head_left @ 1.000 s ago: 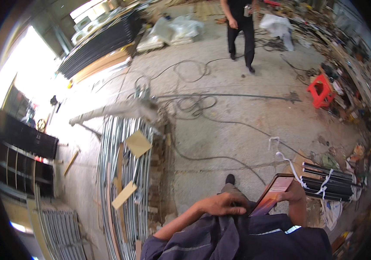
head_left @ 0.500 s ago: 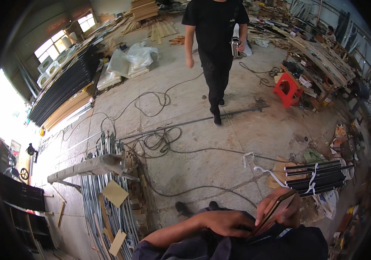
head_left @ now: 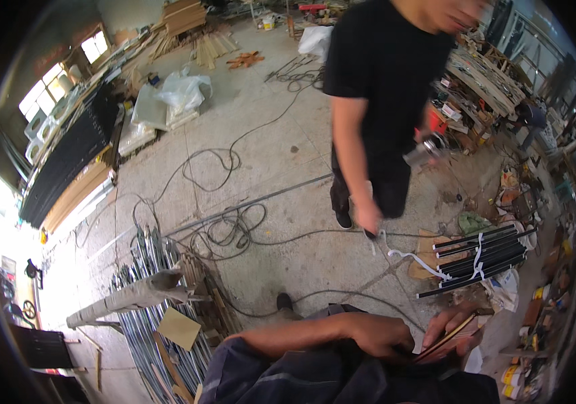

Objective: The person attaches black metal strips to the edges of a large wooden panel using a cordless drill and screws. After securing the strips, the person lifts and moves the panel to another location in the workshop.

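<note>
My right hand [head_left: 464, 324] is closed around a thin mobile phone [head_left: 447, 338] with a gold-coloured edge, held tilted at the lower right. From the lower left my left forearm reaches across in front of my dark clothing. My left hand [head_left: 383, 334] lies beside the phone's lower end, fingers curled in; their tips are hidden, so whether they grip anything does not show. Just ahead stands a person in a black T-shirt [head_left: 389, 87], blurred by motion, carrying a shiny metal flask [head_left: 426, 151].
Metal tubes [head_left: 146, 323] stand bundled at the left by a wrapped beam [head_left: 126, 296]. A long cable [head_left: 234, 232] loops over the concrete floor. At the right lie black bars tied with white strips [head_left: 480, 252]. Timber and scrap [head_left: 490, 81] pile up behind; plastic-wrapped stacks [head_left: 166, 101] sit far left.
The person in black has walked nearer and to the right with the flask. My view has shifted, and both my hands with the phone appear slightly further right.
</note>
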A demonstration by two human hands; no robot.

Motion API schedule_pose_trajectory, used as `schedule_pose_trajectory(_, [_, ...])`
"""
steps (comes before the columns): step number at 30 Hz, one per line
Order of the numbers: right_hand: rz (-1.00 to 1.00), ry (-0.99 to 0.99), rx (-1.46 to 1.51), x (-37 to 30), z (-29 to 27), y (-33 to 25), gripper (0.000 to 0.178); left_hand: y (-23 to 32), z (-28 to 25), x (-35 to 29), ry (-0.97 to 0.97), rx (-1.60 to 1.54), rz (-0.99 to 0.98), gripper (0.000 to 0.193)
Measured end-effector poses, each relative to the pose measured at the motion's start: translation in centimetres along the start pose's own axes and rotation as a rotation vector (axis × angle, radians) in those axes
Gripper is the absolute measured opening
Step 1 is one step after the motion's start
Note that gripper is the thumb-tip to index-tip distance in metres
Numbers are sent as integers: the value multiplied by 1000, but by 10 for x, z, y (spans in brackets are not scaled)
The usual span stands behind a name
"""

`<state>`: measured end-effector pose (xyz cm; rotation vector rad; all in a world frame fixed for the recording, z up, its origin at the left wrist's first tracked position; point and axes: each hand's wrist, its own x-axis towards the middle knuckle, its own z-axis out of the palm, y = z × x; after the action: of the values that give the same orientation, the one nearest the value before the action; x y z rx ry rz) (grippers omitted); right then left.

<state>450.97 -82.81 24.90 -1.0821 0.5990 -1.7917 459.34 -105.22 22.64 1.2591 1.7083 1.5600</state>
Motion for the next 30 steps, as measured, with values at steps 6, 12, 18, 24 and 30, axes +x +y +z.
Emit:
schedule_pose_trajectory(6, [338, 181, 219, 51, 30, 32, 54, -15, -10, -63, -11, 49, 49, 24])
schedule_pose_trajectory(12, [1394, 274, 916, 53, -1, 18, 55, -12, -12, -127, 367, 63, 86, 20])
schedule_pose_trajectory(18, [1554, -310, -25, 143, 25, 15, 49, 6, -41, -156, 579, 36, 112, 13])
schedule_pose_trajectory(24, [210, -550, -1306, 200, 85, 45, 38, 8, -43, -163, 552, 21, 39, 14])
schedule_pose_trajectory(30, [252, -206, -878, 167, 78, 53, 57, 2, -36, -171, 488, -15, -75, 14])
